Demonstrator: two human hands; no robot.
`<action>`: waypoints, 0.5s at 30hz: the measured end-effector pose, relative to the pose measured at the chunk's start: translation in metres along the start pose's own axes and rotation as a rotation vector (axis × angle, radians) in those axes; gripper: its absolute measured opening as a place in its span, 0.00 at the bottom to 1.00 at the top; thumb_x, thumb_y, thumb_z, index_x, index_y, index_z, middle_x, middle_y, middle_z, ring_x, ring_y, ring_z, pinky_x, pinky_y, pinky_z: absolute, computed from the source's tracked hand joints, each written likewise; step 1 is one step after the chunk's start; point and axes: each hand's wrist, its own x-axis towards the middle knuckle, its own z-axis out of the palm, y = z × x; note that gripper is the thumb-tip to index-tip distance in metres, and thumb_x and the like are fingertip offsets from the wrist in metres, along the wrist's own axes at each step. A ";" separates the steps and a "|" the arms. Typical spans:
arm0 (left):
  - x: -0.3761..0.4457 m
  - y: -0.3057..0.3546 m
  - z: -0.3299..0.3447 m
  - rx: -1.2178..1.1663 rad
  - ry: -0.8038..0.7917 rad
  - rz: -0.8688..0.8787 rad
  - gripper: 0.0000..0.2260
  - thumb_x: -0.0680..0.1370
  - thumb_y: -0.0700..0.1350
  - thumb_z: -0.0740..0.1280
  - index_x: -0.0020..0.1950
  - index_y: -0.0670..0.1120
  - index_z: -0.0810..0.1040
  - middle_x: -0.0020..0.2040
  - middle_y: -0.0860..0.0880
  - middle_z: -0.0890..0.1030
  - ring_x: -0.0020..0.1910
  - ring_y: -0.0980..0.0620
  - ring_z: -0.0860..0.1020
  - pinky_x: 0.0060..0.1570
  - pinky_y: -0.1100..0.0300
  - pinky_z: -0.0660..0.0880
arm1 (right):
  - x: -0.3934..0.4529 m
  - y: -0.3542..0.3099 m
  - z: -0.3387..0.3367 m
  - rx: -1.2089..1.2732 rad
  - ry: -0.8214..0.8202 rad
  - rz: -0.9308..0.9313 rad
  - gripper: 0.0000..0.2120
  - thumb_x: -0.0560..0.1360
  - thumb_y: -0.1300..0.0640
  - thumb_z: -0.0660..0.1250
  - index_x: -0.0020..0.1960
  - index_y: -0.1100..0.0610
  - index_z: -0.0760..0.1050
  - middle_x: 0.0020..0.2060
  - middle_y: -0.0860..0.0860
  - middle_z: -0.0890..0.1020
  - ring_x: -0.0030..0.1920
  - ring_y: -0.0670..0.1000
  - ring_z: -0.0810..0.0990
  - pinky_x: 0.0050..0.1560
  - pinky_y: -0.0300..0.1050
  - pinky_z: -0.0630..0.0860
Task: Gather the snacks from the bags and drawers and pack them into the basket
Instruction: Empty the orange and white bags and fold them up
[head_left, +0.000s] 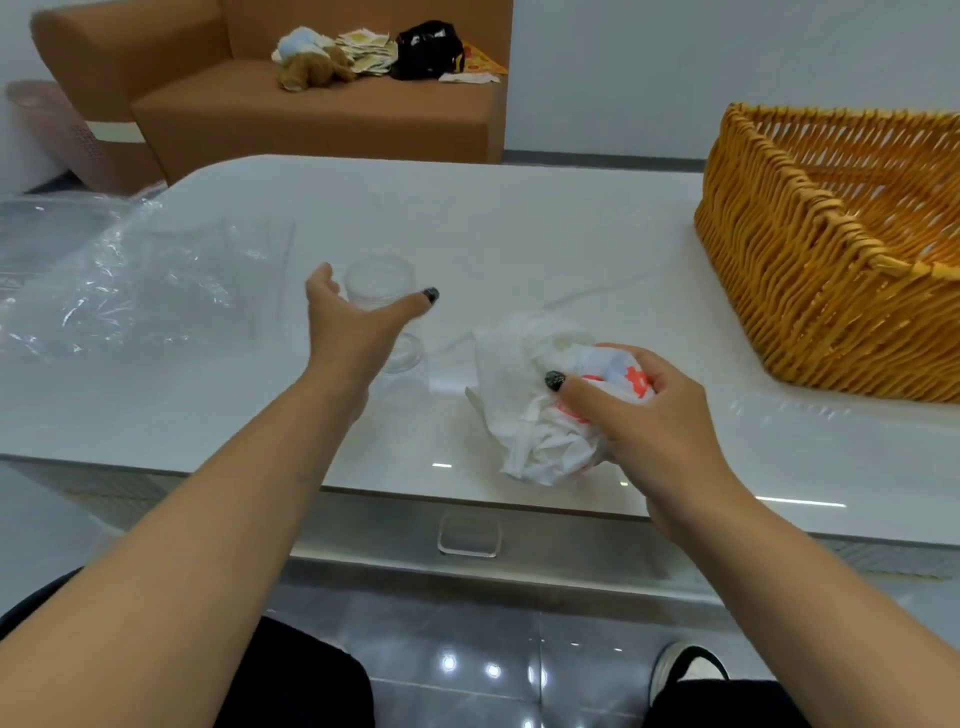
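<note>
A crumpled white plastic bag (535, 395) with red print lies near the front edge of the white bench (519, 228), right of the middle. The right hand (639, 415) grips the bag's bunched right side, fingers and thumb curled round the plastic. The left hand (358, 322) is open, thumb and fingers spread apart, just in front of a clear plastic jar (382, 280) that stands near the middle of the bench; whether the hand touches the jar cannot be told. A large woven wicker basket (810, 270) sits at the bench's right edge, well apart from the bag. Clear plastic wrap (124, 280) is spread over the bench's left end. A drawer handle (469, 535) shows below the front edge. Behind the bench stands a brown sofa (311, 109) carrying a stuffed toy (311, 65), papers and a black bag (428, 49).
</note>
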 end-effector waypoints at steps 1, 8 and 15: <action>0.000 -0.009 0.005 0.017 -0.002 0.020 0.48 0.64 0.52 0.81 0.76 0.46 0.58 0.73 0.48 0.66 0.68 0.52 0.68 0.68 0.58 0.66 | -0.001 0.001 0.001 -0.010 -0.005 -0.004 0.12 0.66 0.55 0.77 0.48 0.50 0.80 0.42 0.45 0.84 0.44 0.47 0.83 0.50 0.53 0.82; -0.014 -0.027 0.021 0.116 0.139 0.077 0.35 0.72 0.49 0.76 0.73 0.43 0.64 0.69 0.48 0.71 0.69 0.53 0.70 0.63 0.65 0.66 | -0.010 -0.007 -0.013 -0.173 0.051 -0.206 0.19 0.67 0.52 0.77 0.55 0.49 0.77 0.46 0.43 0.81 0.46 0.44 0.80 0.47 0.38 0.79; -0.063 0.029 0.000 -0.346 -0.288 -0.150 0.27 0.64 0.57 0.79 0.59 0.49 0.80 0.56 0.54 0.82 0.58 0.56 0.79 0.57 0.57 0.70 | 0.003 -0.022 -0.029 -0.197 0.188 -0.320 0.22 0.64 0.48 0.76 0.57 0.49 0.76 0.49 0.46 0.81 0.49 0.48 0.80 0.52 0.50 0.80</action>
